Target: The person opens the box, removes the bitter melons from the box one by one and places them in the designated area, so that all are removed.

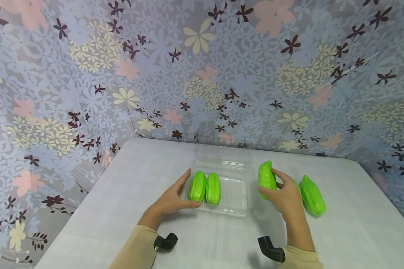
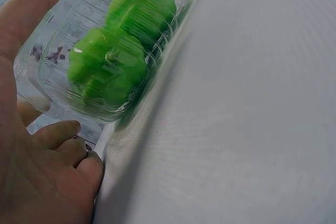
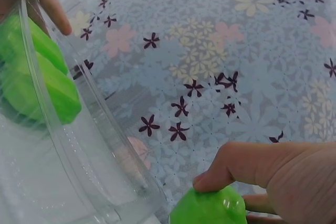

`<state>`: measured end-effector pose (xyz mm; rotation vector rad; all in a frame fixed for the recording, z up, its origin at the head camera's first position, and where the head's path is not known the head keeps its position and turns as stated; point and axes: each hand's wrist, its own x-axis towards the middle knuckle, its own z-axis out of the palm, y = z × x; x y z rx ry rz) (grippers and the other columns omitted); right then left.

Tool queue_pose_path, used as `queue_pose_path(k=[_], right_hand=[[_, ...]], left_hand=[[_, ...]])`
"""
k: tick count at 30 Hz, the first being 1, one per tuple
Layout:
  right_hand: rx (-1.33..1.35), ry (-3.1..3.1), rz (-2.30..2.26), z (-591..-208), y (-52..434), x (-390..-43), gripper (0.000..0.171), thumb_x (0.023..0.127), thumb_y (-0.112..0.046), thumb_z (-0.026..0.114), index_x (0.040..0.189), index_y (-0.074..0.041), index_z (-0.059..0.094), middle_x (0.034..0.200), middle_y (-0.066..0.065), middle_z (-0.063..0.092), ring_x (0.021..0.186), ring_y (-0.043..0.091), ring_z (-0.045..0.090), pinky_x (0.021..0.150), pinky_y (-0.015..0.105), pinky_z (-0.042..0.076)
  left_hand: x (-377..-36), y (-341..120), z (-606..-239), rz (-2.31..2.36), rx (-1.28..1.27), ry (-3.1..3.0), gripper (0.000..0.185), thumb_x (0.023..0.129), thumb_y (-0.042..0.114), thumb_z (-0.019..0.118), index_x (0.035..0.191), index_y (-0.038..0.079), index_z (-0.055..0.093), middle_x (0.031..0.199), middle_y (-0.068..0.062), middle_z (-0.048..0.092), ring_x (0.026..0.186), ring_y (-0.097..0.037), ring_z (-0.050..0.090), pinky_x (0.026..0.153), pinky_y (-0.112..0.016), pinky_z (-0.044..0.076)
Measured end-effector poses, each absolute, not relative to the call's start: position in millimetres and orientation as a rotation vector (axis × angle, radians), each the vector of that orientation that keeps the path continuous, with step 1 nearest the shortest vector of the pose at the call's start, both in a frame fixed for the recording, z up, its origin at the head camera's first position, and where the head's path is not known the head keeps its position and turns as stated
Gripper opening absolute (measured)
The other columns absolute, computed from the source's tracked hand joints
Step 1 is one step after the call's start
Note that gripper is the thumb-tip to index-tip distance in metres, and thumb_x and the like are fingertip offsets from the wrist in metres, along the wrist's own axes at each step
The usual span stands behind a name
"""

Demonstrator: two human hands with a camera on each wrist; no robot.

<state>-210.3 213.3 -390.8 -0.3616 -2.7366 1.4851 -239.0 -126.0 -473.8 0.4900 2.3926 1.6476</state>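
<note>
The right hand (image 1: 284, 196) has its fingers (image 3: 231, 163) curled around a green gourd (image 1: 266, 179), which stands tilted just beside the right wall of the clear tray (image 1: 237, 201). The left hand (image 1: 175, 200) lies with nearly straight fingers (image 2: 63, 135) along the tray's left side, thumb at the front wall. Two gourds (image 1: 205, 186) already lie side by side in the left part. The grip looks light and the surface glossy, so the gourd may slip. The thin tray may slide on the counter (image 1: 357, 231) if it is bumped. One more gourd (image 1: 312, 196) waits near the right hand
</note>
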Motion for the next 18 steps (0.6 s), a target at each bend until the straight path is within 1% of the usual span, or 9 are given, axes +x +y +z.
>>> queue_pose_path(k=[3,7,11,15,18], right_hand=[[-0.408,-2.744,1.469,-391.9,215.5,-210.3,0.086,0.089,-0.019,0.078,0.159,-0.008,0.030,0.161,0.028,0.021,0.139,0.051,0.033,0.101,0.062,0.045],[-0.445,-2.753,1.436,-394.5,218.0,-210.9,0.085,0.088,-0.018,0.078,0.158,-0.005,0.031,0.158,0.030,0.025,0.138,0.051,0.034,0.101,0.062,0.045],[-0.473,-2.762,1.411,-398.0,219.5,-211.4,0.084,0.087,-0.016,0.077,0.157,-0.003,0.033,0.155,0.033,0.029,0.137,0.051,0.036,0.101,0.062,0.045],[-0.486,-2.781,1.394,-400.3,221.4,-211.3,0.083,0.087,-0.015,0.076,0.156,-0.001,0.032,0.154,0.035,0.029,0.136,0.051,0.037,0.101,0.061,0.045],[-0.479,-2.802,1.377,-401.3,223.3,-211.2,0.083,0.087,-0.015,0.076,0.156,-0.001,0.032,0.152,0.035,0.030,0.134,0.051,0.038,0.100,0.061,0.046]], left_hand=[[-238.5,-126.0,-472.7,1.660,0.494,2.382,0.116,0.075,0.028,0.091,0.163,0.028,0.015,0.167,-0.001,0.014,0.151,-0.026,0.014,0.120,-0.044,0.022],[-238.3,-125.8,-472.4,1.671,0.497,2.373,0.117,0.075,0.025,0.091,0.163,0.026,0.015,0.167,-0.001,0.014,0.151,-0.026,0.014,0.120,-0.044,0.022],[-239.3,-125.9,-473.7,1.665,0.493,2.378,0.117,0.075,0.027,0.091,0.163,0.026,0.015,0.167,-0.001,0.014,0.151,-0.027,0.014,0.120,-0.044,0.023],[-240.2,-126.2,-475.9,1.654,0.483,2.389,0.116,0.075,0.031,0.091,0.163,0.030,0.016,0.167,0.001,0.014,0.151,-0.025,0.014,0.120,-0.043,0.022],[-240.7,-126.2,-476.5,1.649,0.482,2.398,0.116,0.075,0.033,0.091,0.163,0.030,0.016,0.167,0.002,0.014,0.151,-0.025,0.014,0.120,-0.043,0.021]])
